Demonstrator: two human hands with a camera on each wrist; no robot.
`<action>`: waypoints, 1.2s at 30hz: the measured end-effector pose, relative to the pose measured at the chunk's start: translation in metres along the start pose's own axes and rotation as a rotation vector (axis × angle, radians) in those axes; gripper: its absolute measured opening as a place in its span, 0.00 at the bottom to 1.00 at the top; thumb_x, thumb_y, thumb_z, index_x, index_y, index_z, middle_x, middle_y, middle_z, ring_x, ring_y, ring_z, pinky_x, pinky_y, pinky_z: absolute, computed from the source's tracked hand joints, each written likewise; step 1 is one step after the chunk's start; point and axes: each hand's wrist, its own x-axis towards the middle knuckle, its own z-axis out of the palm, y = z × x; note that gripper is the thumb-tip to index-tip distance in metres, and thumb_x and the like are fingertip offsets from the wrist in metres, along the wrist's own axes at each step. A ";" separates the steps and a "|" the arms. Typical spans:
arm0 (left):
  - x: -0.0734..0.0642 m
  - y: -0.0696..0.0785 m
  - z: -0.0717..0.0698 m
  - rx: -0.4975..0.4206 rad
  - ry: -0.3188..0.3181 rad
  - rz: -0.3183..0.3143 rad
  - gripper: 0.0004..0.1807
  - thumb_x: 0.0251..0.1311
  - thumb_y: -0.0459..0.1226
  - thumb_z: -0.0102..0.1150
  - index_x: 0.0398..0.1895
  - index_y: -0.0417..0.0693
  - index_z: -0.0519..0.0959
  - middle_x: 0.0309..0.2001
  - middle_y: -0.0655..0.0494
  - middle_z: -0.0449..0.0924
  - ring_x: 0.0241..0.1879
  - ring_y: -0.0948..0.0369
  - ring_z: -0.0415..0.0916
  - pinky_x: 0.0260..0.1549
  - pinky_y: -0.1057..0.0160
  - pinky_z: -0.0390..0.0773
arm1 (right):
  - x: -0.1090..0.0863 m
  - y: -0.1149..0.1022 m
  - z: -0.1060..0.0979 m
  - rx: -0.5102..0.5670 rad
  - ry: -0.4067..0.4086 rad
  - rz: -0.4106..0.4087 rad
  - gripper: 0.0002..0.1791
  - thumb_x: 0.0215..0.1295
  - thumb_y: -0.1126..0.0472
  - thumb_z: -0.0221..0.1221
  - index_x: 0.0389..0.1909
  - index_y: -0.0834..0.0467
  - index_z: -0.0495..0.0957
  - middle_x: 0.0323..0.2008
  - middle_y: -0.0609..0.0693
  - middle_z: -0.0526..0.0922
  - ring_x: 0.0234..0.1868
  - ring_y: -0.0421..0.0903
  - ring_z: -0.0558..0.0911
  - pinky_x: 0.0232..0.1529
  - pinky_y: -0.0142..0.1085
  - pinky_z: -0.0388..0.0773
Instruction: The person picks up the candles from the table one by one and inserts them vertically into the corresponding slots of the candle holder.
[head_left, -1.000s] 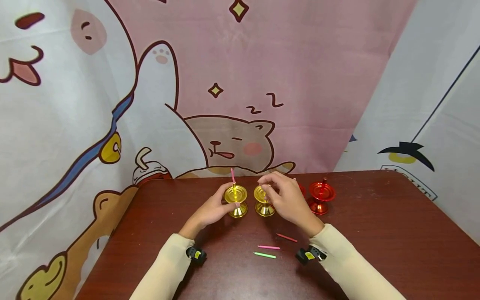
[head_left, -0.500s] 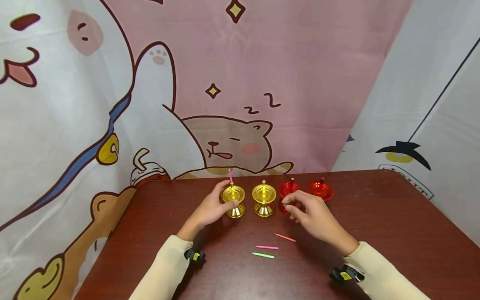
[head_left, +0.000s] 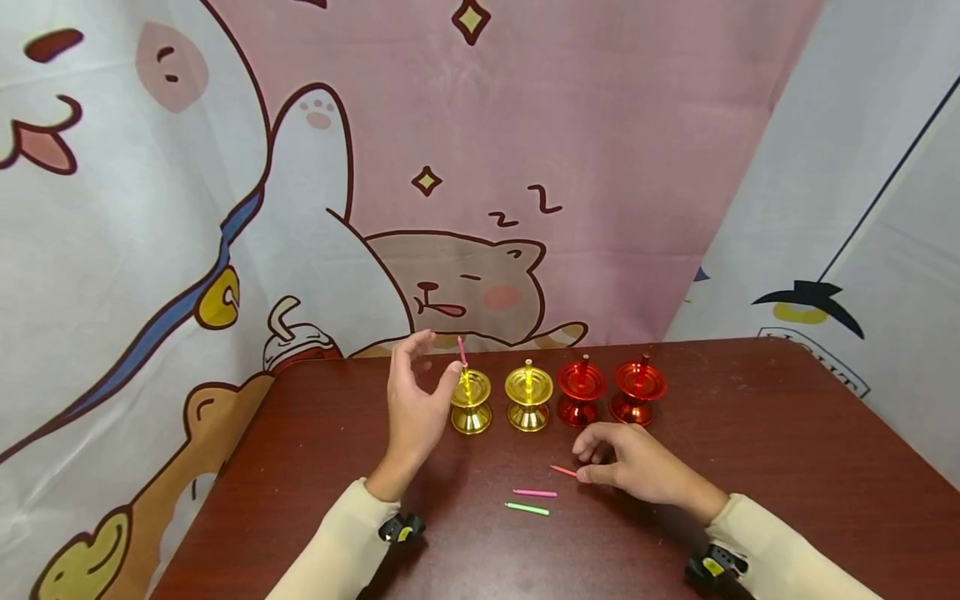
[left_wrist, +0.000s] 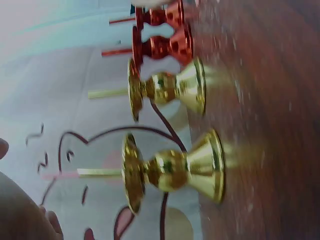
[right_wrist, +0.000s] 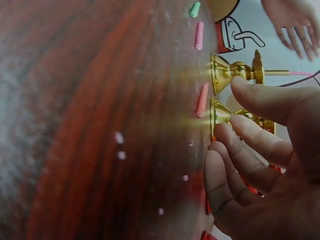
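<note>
My left hand [head_left: 417, 402] is raised beside the left gold candle holder [head_left: 471, 417], its fingers loosely bent and holding nothing. A thin pink candle [head_left: 462, 350] stands upright in that holder's centre tube. My right hand [head_left: 637, 462] hovers low over the table, thumb and fingers apart around the end of a red candle [head_left: 564, 471] lying flat. In the right wrist view the red candle [right_wrist: 202, 100] shows clear of the fingers. A pink candle [head_left: 535, 493] and a green candle [head_left: 527, 508] lie closer to me.
Right of the left holder stand a second gold candle holder [head_left: 528, 415] and two red ones, the inner red holder [head_left: 579, 410] and the outer red holder [head_left: 632, 408], without candles. A cartoon-printed cloth [head_left: 615, 167] hangs behind the brown table [head_left: 765, 467].
My right hand has moved from the second gold holder, past the red holders, down to the red candle. My left hand has let go of the left gold holder and lifted slightly left.
</note>
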 end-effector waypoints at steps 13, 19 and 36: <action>-0.023 0.016 0.033 -0.067 -0.402 -0.196 0.41 0.69 0.41 0.73 0.79 0.39 0.66 0.72 0.45 0.74 0.71 0.45 0.74 0.70 0.43 0.75 | 0.003 0.006 0.005 -0.052 -0.073 0.014 0.17 0.59 0.58 0.83 0.45 0.56 0.87 0.38 0.42 0.84 0.39 0.43 0.82 0.41 0.36 0.83; -0.027 0.008 0.051 -0.037 -0.492 -0.215 0.45 0.70 0.45 0.73 0.84 0.41 0.62 0.79 0.42 0.67 0.77 0.41 0.67 0.74 0.39 0.69 | 0.004 0.008 0.007 -0.072 -0.057 -0.001 0.17 0.57 0.60 0.83 0.43 0.56 0.87 0.36 0.41 0.83 0.37 0.41 0.81 0.40 0.36 0.82; -0.026 -0.057 0.100 0.116 -0.522 -0.260 0.56 0.64 0.53 0.74 0.89 0.47 0.56 0.81 0.46 0.63 0.78 0.42 0.66 0.72 0.31 0.68 | 0.002 0.006 0.006 -0.091 -0.071 0.054 0.13 0.57 0.64 0.82 0.36 0.52 0.86 0.29 0.36 0.80 0.32 0.35 0.79 0.34 0.33 0.77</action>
